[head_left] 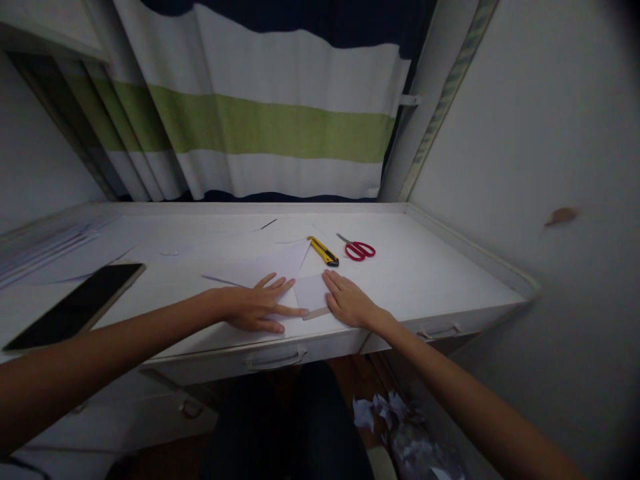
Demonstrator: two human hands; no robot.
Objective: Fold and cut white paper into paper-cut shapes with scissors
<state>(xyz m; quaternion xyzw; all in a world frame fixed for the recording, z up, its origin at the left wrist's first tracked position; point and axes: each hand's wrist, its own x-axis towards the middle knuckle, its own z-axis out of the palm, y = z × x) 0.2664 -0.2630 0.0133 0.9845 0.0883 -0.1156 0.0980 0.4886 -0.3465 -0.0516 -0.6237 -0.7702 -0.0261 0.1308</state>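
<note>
A small piece of white paper (311,295) lies near the desk's front edge, with a greyish-brown strip (316,313) along its near side. My left hand (263,305) is spread flat, its fingers reaching the paper's left side. On the right edge, my right hand (350,300) presses down with its fingers stretched out and close together. A larger white sheet (265,263) lies behind my left hand. Just beyond the small paper are a yellow utility knife (324,251) and red-handled scissors (357,248).
A dark phone or tablet (75,307) lies on the desk (440,267) at the left, near several white sheets (60,250). A thin dark stick (269,224) lies farther back. Below the desk at right is a clear bag (420,447) with crumpled paper.
</note>
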